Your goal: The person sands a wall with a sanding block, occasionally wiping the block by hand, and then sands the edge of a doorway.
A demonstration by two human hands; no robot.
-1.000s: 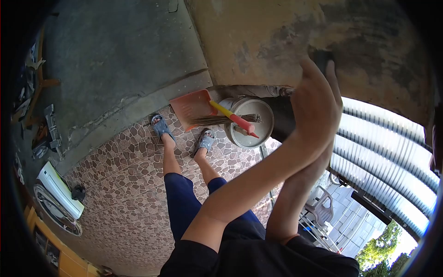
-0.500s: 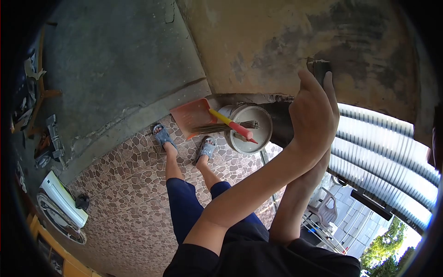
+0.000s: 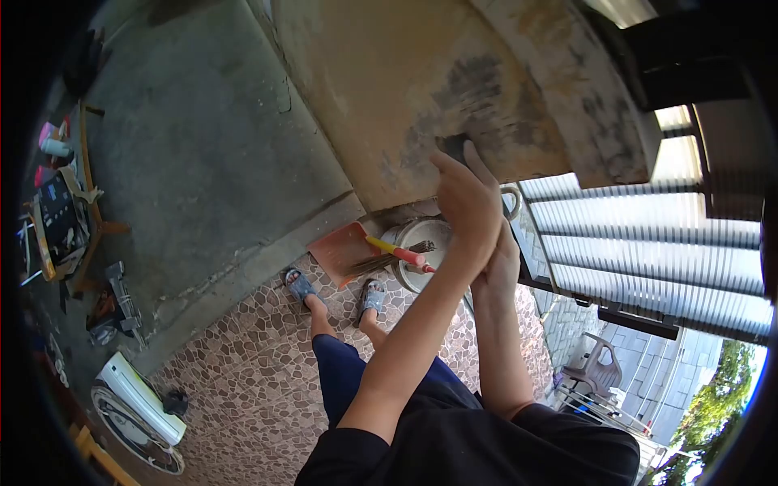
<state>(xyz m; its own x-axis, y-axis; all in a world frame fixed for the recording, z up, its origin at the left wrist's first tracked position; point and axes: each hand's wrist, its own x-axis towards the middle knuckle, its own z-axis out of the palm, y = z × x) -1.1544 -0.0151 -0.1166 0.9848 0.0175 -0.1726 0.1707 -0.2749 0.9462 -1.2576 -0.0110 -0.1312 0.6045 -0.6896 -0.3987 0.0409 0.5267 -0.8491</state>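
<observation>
My left hand (image 3: 470, 201) is raised against the stained yellowish wall (image 3: 365, 97), its fingers closed on a small dark flat scraper-like tool (image 3: 455, 147). The tool's far edge lies at the wall, just below a dark grey patch with streaks. My right hand (image 3: 504, 266) is right below, behind the left wrist, its fingers curled; what they hold, if anything, is hidden by the left arm. Under my forearms stands a round pale bucket (image 3: 413, 279), with a stick broom (image 3: 381, 263) that has a yellow and red handle lying across it.
A red dustpan (image 3: 336, 251) rests beside the bucket, near my sandalled feet on the stone-patterned floor (image 3: 251, 381). Tools and loose items crowd the left edge around a wooden frame (image 3: 93, 219). Corrugated translucent panels (image 3: 640, 243) and a plastic chair (image 3: 596, 364) are on the right.
The view has turned, so the wall and hands sit further left and lower. My right hand, hidden behind the left before, now shows below it. The tool stays in my left hand.
</observation>
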